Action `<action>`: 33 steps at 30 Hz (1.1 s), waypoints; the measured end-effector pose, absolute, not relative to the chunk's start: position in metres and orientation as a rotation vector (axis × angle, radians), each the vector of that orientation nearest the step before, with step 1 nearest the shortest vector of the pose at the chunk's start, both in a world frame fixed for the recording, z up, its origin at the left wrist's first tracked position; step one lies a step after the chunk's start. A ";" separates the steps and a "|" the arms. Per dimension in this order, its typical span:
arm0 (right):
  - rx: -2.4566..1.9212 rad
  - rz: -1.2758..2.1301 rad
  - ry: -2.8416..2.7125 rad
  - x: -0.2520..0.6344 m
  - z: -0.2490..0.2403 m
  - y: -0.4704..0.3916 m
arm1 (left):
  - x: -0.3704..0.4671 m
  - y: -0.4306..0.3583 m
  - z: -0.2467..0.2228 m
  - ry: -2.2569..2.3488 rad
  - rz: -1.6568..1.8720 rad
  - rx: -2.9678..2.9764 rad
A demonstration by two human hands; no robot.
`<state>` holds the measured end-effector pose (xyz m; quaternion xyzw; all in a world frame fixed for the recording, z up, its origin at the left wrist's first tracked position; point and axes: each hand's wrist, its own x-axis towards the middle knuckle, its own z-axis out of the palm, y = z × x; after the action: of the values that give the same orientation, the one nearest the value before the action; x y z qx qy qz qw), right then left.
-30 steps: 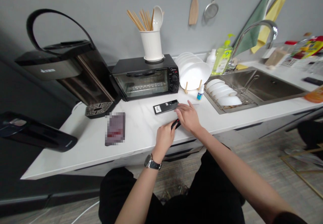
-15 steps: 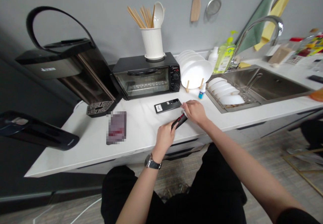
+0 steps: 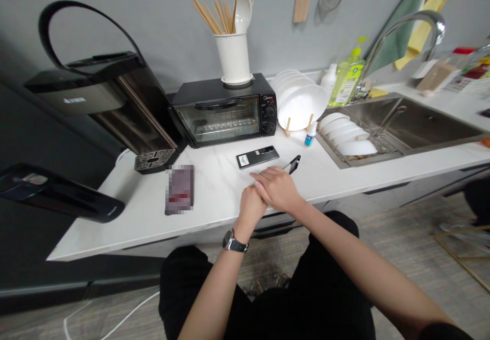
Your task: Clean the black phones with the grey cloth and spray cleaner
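Observation:
My left hand (image 3: 251,208) is closed near the counter's front edge, partly covered by my right hand. My right hand (image 3: 279,189) lies across it with curled fingers, one fingertip pointing left; whatever is under its fingers is hidden. Past the right hand's far side sticks out the end of a slim black device (image 3: 294,164), tilted, with a pale, shiny strip beside it. It looks like a phone, but most of it is covered. Just behind the hands, a dark phone (image 3: 258,157) with a white label lies back up on the counter (image 3: 218,187).
A pixelated flat dark item (image 3: 180,189) lies to the left. Behind stand a toaster oven (image 3: 225,113), a plate rack (image 3: 302,107) and a small spray bottle (image 3: 310,135). The sink (image 3: 417,125) is at right, a tall dark dispenser (image 3: 115,110) at left.
My right hand has moved down and left, from the device's far end to over my left hand. The device now points further right, with its red marks out of sight.

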<state>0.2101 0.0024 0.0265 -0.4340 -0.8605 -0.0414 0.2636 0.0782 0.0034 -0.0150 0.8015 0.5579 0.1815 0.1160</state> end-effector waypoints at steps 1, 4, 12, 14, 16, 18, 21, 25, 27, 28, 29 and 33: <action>-1.226 -0.121 -2.312 0.223 0.027 0.011 | 0.078 0.002 -0.013 1.589 0.591 2.342; -1.410 -0.128 -2.186 0.265 0.026 0.041 | 0.079 -0.002 -0.006 1.432 0.819 2.299; -1.335 -0.086 -2.048 0.246 0.024 0.038 | 0.081 -0.003 -0.009 1.526 0.813 2.272; -1.218 -0.073 -2.124 0.219 0.024 0.017 | 0.080 0.000 -0.015 1.588 0.737 2.271; -1.108 -0.047 -2.197 0.199 0.024 -0.001 | 0.078 0.002 -0.021 1.612 0.689 2.273; -1.026 -0.028 -2.256 0.194 0.024 -0.010 | 0.076 0.003 -0.025 1.596 0.677 2.279; -1.042 -0.036 -2.294 0.218 0.022 0.002 | 0.076 0.000 -0.021 1.563 0.679 2.287; -1.299 -0.070 -2.173 0.274 0.020 0.040 | 0.079 -0.005 -0.008 1.418 0.854 2.290; -1.354 -0.063 -2.104 0.288 0.021 0.051 | 0.080 -0.006 -0.004 1.402 0.898 2.285; -1.362 -0.058 -2.074 0.288 0.022 0.051 | 0.081 -0.006 -0.004 1.411 0.900 2.286; -1.362 -0.055 -2.047 0.283 0.022 0.049 | 0.081 -0.006 -0.004 1.419 0.897 2.289; -1.256 -0.026 -2.042 0.230 0.019 0.012 | 0.081 -0.003 -0.010 1.517 0.749 2.314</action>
<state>0.2296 0.0120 0.0192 -0.4881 -0.7934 -0.0099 0.3637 0.0808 -0.0025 -0.0099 0.7996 0.5242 0.2588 0.1372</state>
